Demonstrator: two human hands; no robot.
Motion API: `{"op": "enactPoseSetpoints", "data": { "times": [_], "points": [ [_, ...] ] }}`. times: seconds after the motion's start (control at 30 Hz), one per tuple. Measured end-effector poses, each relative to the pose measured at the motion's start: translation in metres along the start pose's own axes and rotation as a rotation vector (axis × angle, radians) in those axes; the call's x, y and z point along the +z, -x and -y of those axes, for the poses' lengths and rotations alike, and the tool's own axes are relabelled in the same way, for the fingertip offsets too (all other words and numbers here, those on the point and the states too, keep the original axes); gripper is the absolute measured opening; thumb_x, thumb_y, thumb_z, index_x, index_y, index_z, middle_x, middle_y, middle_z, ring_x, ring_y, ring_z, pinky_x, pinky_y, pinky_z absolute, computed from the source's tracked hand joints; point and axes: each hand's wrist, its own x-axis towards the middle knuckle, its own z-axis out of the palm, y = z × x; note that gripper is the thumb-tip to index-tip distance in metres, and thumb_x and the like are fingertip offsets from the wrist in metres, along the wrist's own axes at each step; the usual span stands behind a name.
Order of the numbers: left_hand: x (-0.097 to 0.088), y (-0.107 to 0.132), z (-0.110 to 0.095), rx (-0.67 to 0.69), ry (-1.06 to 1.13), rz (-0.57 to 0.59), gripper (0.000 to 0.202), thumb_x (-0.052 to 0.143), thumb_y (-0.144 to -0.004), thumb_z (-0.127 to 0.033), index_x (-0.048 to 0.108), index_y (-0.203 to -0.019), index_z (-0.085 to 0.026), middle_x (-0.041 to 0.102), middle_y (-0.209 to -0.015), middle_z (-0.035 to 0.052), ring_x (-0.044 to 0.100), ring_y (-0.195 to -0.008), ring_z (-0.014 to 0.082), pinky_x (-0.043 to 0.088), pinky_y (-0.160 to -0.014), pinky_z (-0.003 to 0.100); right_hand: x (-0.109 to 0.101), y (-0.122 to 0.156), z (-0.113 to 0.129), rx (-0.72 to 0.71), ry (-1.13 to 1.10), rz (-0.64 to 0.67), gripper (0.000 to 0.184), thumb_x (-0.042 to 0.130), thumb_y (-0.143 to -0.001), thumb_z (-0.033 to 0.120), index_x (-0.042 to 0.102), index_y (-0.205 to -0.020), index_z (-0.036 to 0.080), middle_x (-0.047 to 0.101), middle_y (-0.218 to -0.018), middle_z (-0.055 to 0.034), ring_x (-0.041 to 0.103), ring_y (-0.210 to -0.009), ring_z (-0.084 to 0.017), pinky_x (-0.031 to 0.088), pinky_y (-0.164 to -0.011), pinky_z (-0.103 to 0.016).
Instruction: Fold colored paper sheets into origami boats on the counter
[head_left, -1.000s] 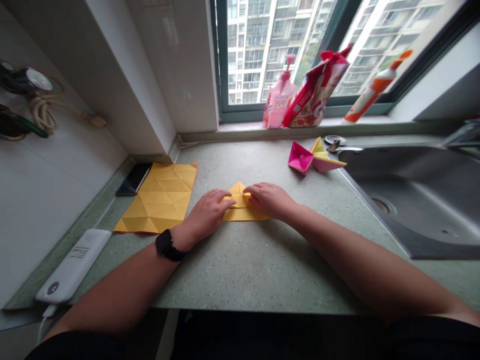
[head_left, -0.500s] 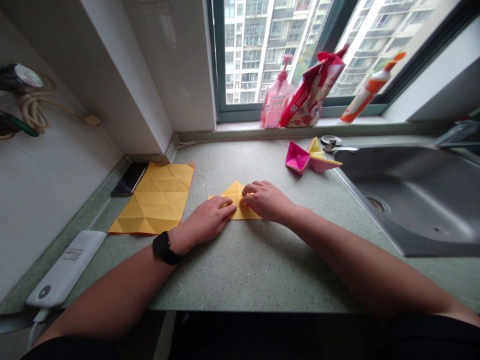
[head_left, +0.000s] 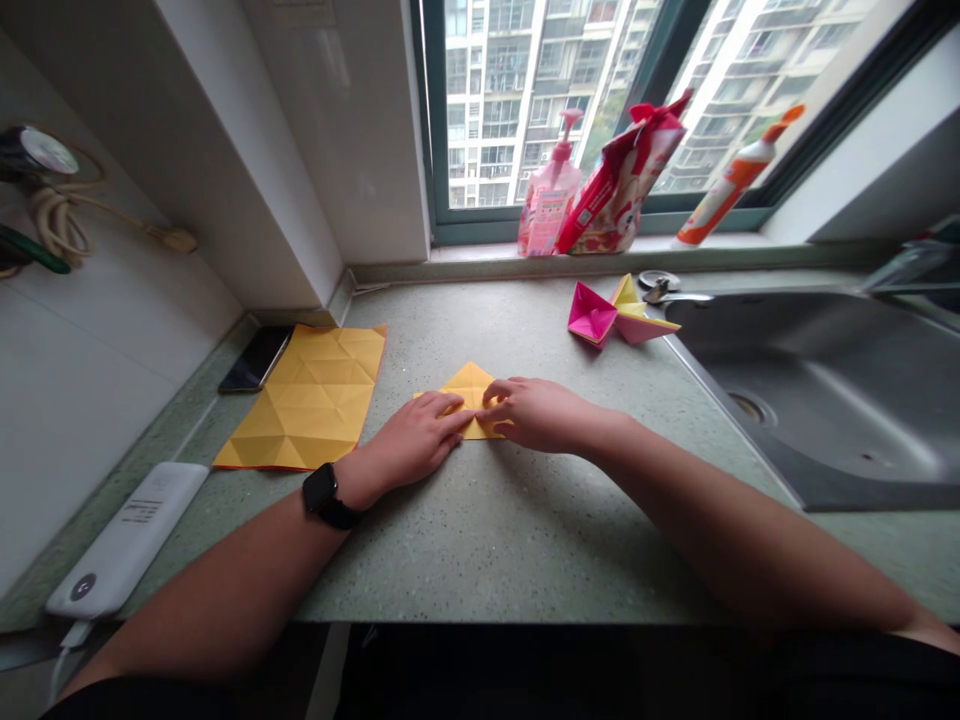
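A folded piece of yellow paper [head_left: 469,376] lies on the counter in front of me, its upper corner pointing away and crease lines across its face. My left hand [head_left: 427,432] rests flat over its left part, fingers stretched towards the middle. From the right, my right hand [head_left: 536,412] bends its fingers onto the paper near the centre crease, closed on a part that the fingers mostly cover. Left of my hands is a larger creased yellow sheet [head_left: 315,395] with an orange-red edge.
A phone [head_left: 257,360] and a white power bank [head_left: 131,540] lie at the left. Beyond my right hand stand a pink folded paper shape [head_left: 591,317] and a yellow-pink one [head_left: 643,322], beside the sink [head_left: 814,497]. A pump bottle [head_left: 549,205] and bag [head_left: 622,185] line the sill.
My right hand has shifted slightly down and nearer to me over the paper, its fingers now lower by the centre crease. My left hand stays in place. The view moved slightly.
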Motion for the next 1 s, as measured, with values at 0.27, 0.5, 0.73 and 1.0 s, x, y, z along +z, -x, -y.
{"op": "enactPoseSetpoints", "data": {
  "times": [0.27, 0.5, 0.73, 1.0],
  "points": [
    [0.0, -0.001, -0.001, -0.008, -0.011, 0.007, 0.036, 0.054, -0.111, -0.027, 0.068, -0.144, -0.026, 0.067, -0.142, 0.0127, 0.061, -0.132, 0.0312, 0.052, -0.116, 0.053, 0.001, 0.001, 0.002, 0.03, 0.021, -0.012, 0.029, 0.061, -0.106, 0.029, 0.085, -0.123, 0.031, 0.074, -0.135, -0.0115, 0.071, -0.103, -0.025, 0.051, -0.088, -0.035],
    [0.002, 0.0, 0.002, -0.01, 0.006, 0.012, 0.033, 0.06, -0.108, -0.025, 0.07, -0.139, -0.024, 0.067, -0.144, 0.0128, 0.061, -0.134, 0.0306, 0.05, -0.118, 0.052, -0.006, 0.006, 0.004, 0.093, 0.079, 0.042, 0.03, 0.059, -0.106, 0.031, 0.085, -0.122, 0.032, 0.075, -0.135, -0.0115, 0.071, -0.099, -0.026, 0.049, -0.08, -0.036],
    [0.002, 0.0, 0.001, -0.011, -0.013, 0.016, 0.033, 0.058, -0.109, -0.025, 0.07, -0.14, -0.023, 0.066, -0.146, 0.0129, 0.06, -0.135, 0.0306, 0.05, -0.119, 0.052, -0.021, 0.011, 0.01, 0.239, 0.052, 0.112, 0.031, 0.057, -0.107, 0.032, 0.087, -0.109, 0.025, 0.078, -0.131, -0.0136, 0.071, -0.099, -0.028, 0.049, -0.077, -0.036],
    [0.001, -0.001, 0.002, -0.005, -0.03, 0.018, 0.034, 0.057, -0.109, -0.025, 0.069, -0.14, -0.022, 0.066, -0.146, 0.013, 0.061, -0.134, 0.0309, 0.051, -0.118, 0.052, -0.034, 0.017, 0.011, 0.347, 0.118, 0.23, 0.029, 0.058, -0.098, 0.018, 0.084, -0.113, 0.017, 0.08, -0.124, -0.0144, 0.067, -0.111, -0.032, 0.051, -0.076, -0.034]
  ]
}}
